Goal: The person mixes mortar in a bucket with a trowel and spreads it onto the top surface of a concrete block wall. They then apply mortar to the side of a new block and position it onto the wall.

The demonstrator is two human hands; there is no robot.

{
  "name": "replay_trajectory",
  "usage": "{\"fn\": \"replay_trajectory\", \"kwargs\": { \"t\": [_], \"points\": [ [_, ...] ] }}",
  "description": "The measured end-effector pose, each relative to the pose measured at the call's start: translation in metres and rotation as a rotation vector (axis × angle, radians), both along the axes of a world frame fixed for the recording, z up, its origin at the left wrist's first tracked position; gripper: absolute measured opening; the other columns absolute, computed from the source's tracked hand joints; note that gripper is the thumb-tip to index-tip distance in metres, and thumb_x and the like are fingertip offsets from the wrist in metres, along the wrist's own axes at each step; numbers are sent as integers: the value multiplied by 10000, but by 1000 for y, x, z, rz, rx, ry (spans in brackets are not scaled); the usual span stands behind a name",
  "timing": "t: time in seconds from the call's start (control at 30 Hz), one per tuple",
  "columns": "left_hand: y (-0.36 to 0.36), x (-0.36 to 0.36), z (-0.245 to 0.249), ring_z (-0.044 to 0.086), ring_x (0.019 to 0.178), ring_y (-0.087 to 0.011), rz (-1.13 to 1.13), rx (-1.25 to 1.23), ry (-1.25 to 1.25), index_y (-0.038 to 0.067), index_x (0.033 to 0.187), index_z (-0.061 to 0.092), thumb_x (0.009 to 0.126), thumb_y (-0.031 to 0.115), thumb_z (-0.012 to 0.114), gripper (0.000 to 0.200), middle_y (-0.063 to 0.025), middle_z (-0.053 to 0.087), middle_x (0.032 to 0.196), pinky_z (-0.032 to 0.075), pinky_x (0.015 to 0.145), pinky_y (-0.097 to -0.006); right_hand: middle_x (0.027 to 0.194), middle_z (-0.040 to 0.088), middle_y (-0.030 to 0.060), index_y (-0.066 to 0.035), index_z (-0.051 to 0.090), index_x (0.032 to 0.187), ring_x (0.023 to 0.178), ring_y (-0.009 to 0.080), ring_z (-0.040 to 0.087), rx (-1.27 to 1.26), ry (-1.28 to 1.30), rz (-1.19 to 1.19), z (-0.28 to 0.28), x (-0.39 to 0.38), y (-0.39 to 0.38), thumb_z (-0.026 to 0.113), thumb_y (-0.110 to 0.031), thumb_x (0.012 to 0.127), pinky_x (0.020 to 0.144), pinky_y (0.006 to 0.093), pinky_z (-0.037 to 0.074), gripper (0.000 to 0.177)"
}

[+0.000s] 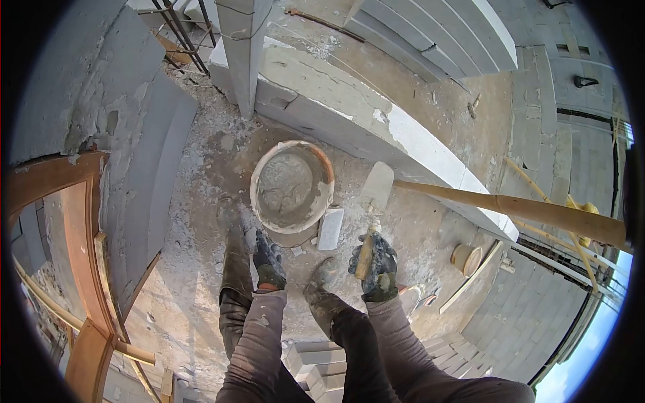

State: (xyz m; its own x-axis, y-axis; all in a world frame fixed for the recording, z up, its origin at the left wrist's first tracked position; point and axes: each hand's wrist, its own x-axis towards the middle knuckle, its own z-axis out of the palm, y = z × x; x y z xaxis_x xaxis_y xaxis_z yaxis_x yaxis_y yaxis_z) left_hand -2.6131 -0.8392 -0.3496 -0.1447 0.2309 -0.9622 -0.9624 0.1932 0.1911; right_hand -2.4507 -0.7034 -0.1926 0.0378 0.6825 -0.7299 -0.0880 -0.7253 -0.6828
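Observation:
My right hand (377,262), in a dark, mortar-stained glove, is closed around the wooden handle of a trowel (378,183). The trowel's pale, mortar-coated blade points away from me toward the low block wall. My left hand (269,258), gloved too, hangs just below a round bucket (328,168) with its fingers stretched out and nothing visible in them. Grey wet mortar (285,180) lies inside the bucket. Between the bucket and the trowel a small white block piece (330,229) rests on the floor.
A low wall of pale blocks (376,114) runs diagonally beyond the bucket. A long wooden pole (510,203) crosses on the right, near a small bucket (466,259). Stacked blocks (430,33) stand behind the wall. At left is a wooden frame (91,248). My boots flank the bucket's near side.

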Motion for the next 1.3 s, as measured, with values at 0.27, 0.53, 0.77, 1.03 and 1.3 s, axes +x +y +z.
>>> {"fn": "replay_trajectory", "kwargs": {
  "t": [0.27, 0.53, 0.77, 1.03, 1.3],
  "points": [
    [-4, 3, -7, 278, 1352, -175, 54, -33, -1, 275, 1481, 279, 957, 493, 380, 577, 93, 265, 1517, 197, 1045, -366, 848, 656, 135, -67, 601, 1030, 775, 306, 646, 515, -1097, 1602, -67, -31, 31, 622, -250, 807, 696, 436, 521, 290],
    [-12, 9, -17, 241, 1392, -217, 115, 91, 27, 280, 1488, 233, 975, 485, 352, 565, -4, 224, 1542, 199, 1106, -448, 1014, 693, 74, -140, 725, 967, 959, 270, 656, 505, -1084, 2257, -174, -94, 58, 503, -243, 874, 781, 413, 528, 261],
    [-23, 29, -52, 236, 1395, -200, 212, 264, -125, 243, 1454, 301, 995, 407, 346, 490, 4, 236, 1534, 235, 1092, -465, 961, 686, 95, -142, 706, 989, 901, 291, 662, 563, -847, 2334, -143, -112, 67, 531, -251, 849, 787, 418, 530, 250],
    [7, 7, -11, 291, 1361, -240, 155, 126, -27, 143, 1429, 334, 979, 352, 404, 501, -26, 296, 1502, 248, 1083, -471, 968, 685, 121, -112, 698, 1005, 935, 317, 644, 513, -640, 2103, -165, -49, 144, 660, -500, 783, 833, 393, 512, 448],
    [-11, 3, -23, 295, 1363, -222, 236, 36, 73, 159, 1460, 282, 945, 342, 516, 595, -26, 368, 1464, 235, 1084, -450, 956, 664, 122, -2, 646, 941, 781, 179, 645, -155, 255, 1051, -183, 30, 90, 729, -114, 812, 599, 326, 560, 190]
  ]
}}
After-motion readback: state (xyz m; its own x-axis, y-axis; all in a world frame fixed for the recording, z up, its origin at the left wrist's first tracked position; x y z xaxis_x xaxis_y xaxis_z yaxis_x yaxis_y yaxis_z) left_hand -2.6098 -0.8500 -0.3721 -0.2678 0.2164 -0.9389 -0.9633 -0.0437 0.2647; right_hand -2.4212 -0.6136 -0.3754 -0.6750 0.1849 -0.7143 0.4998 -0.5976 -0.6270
